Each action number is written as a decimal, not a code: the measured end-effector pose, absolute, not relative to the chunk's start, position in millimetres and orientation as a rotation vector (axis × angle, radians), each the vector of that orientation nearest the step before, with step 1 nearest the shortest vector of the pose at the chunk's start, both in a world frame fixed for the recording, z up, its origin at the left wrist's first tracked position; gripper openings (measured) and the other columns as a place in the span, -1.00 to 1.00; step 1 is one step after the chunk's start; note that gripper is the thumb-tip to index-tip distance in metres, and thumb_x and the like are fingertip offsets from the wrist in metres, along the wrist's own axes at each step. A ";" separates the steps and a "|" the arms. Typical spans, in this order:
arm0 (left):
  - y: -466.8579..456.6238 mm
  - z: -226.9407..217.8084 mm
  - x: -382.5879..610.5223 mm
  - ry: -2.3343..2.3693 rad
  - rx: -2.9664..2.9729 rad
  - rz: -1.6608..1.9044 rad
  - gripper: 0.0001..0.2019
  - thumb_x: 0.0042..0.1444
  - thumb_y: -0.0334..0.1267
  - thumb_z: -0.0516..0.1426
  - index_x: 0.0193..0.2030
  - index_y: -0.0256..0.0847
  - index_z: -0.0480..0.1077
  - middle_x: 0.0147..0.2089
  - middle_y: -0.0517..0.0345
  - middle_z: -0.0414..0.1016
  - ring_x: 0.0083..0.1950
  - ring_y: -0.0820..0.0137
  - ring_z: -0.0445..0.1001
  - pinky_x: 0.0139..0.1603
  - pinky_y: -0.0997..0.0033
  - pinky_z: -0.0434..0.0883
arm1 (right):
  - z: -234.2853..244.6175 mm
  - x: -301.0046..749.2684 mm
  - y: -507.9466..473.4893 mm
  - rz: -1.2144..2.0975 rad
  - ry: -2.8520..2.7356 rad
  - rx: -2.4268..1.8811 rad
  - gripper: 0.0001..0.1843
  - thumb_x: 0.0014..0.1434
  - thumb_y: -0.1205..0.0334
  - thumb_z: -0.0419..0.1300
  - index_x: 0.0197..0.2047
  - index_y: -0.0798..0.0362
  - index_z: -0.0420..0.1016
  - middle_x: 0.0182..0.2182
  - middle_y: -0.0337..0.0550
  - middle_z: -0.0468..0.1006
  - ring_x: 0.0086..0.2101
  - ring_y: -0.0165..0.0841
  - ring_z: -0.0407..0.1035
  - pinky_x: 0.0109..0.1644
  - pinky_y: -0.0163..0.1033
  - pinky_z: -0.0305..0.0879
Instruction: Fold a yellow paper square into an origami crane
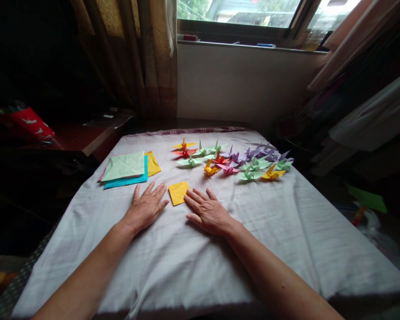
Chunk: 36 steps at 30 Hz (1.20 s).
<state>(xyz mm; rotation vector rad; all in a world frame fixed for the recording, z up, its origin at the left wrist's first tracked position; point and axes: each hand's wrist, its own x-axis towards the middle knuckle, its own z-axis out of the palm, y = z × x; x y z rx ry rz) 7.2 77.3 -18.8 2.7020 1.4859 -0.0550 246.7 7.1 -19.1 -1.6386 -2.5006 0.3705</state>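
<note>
A small folded square of yellow paper lies flat on the white cloth between my two hands. My right hand rests on the cloth with fingers spread, its fingertips at the right edge of the yellow square. Just left of the square, my left hand lies flat with its fingers apart, holding nothing. Beyond my left hand is a stack of paper sheets, with a pale green sheet on top, a blue sheet below and a yellow sheet sticking out at the right.
Several folded paper cranes in red, green, purple, pink and yellow stand at the far right of the cloth-covered table. A red container lies on a dark side table at left. Behind are a curtain and a window.
</note>
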 end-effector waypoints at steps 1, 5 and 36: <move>79.2 -19.2 3.5 1.501 2.697 -0.045 -0.43 0.38 0.00 -0.22 0.44 -0.12 0.05 0.46 0.07 0.07 0.49 0.08 -0.03 0.42 -0.26 -0.27 | -19.6 246.8 7.0 0.364 -2.494 -1.634 -0.33 0.37 -0.18 -0.10 0.42 -0.04 0.08 0.41 -0.08 0.03 0.38 -0.14 -0.08 0.41 0.24 -0.27; 88.6 -19.8 -11.5 1.578 2.666 0.072 -0.42 0.38 0.00 -0.27 0.41 -0.19 0.14 0.43 0.03 0.16 0.46 0.13 0.07 0.42 -0.16 -0.09 | -21.8 247.4 5.7 0.335 -2.453 -1.597 -0.38 0.38 -0.13 -0.06 0.39 -0.04 0.14 0.38 -0.07 0.11 0.36 -0.13 -0.03 0.39 0.26 -0.20; 123.5 -34.4 -63.7 1.702 2.657 0.008 -0.35 0.32 0.05 -0.18 0.43 -0.28 0.09 0.47 -0.09 0.02 0.49 0.05 -0.02 0.41 -0.06 0.01 | -35.0 254.5 13.4 -0.036 -1.908 -1.466 -0.64 0.38 0.16 -0.03 -0.07 0.01 0.60 -0.04 -0.04 0.62 -0.05 -0.26 0.50 0.09 -0.11 0.35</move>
